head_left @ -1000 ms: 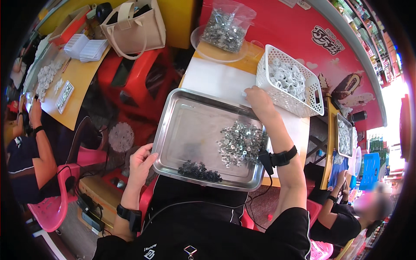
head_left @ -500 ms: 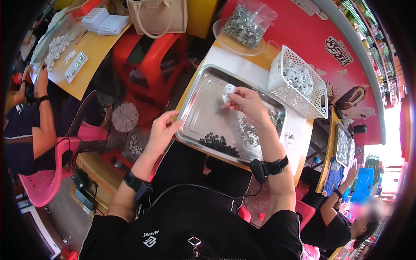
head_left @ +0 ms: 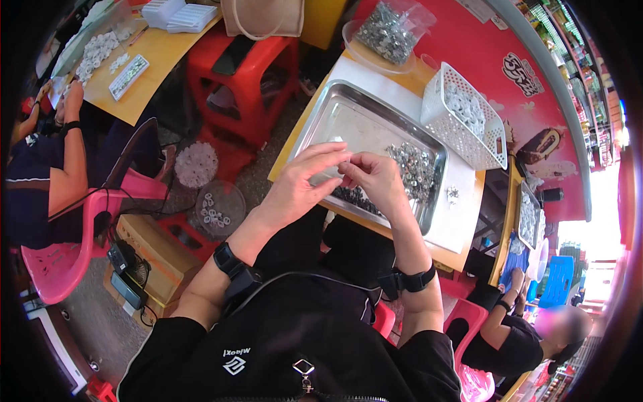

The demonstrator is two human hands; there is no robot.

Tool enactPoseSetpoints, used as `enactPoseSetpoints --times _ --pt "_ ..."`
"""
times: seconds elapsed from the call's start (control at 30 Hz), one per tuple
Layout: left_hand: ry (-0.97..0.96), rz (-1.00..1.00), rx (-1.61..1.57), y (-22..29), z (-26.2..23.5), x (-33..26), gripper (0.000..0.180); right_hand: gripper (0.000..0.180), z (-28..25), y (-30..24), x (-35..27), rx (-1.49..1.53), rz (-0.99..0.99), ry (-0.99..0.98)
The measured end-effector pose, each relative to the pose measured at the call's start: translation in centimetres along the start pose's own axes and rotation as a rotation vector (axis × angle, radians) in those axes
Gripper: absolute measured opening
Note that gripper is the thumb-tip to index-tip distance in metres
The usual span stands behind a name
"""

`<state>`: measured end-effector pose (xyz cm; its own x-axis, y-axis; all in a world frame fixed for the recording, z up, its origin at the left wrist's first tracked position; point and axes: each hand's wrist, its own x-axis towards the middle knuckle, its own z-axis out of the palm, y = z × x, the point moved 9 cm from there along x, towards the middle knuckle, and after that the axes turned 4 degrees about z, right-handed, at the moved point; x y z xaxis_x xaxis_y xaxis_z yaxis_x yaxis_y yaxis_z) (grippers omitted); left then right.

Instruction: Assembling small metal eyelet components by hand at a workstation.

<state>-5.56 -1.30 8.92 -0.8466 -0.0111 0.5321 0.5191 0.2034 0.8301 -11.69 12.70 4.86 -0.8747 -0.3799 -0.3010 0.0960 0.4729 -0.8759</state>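
Over the steel tray (head_left: 358, 110) my two hands meet at the fingertips. My left hand (head_left: 301, 179) curls its fingers and thumb round a small white plastic piece (head_left: 337, 139), mostly hidden, with a white edge showing past the fingers. My right hand (head_left: 378, 179) pinches thumb and forefinger together against the left fingers; what is in that pinch is too small to make out. In the tray, small silver metal parts (head_left: 416, 173) are heaped to the right. Small black parts (head_left: 353, 196) lie along its near side, partly covered by my hands.
A white perforated basket (head_left: 435, 110) of white pieces stands beyond the tray's right. Behind are a bag of metal parts (head_left: 392, 33) and a clear basin. Red stools (head_left: 248, 80) stand left. People work at tables on both sides. A few metal bits (head_left: 453, 195) lie on the white sheet.
My left hand has left the tray's edge and moved right to meet my right hand. The right hand, which held up a white round piece, has come down and nearer. The view has shifted slightly.
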Motion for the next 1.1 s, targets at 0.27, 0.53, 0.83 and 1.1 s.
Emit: enactPoseSetpoints --times 0.27,0.53,0.83,1.1 --pt "-0.067 -0.198 -0.23 -2.1 3.1 -2.9 0.03 0.026 0.2 2.7 -4.6 0.212 -0.021 0.083" --pt "-0.11 -0.23 -0.406 -3.3 5.3 -4.9 0.024 0.024 0.7 4.3 -7.3 0.265 -0.029 0.075" --pt "-0.121 -0.631 -1.057 -4.9 8.9 -7.4 0.016 0.014 -11.6 7.3 -10.5 -0.39 -0.025 0.598" --pt "-0.203 -0.718 -1.041 -5.4 10.2 -8.6 0.017 0.016 -11.2 9.1 -7.9 -0.719 -0.111 0.49"
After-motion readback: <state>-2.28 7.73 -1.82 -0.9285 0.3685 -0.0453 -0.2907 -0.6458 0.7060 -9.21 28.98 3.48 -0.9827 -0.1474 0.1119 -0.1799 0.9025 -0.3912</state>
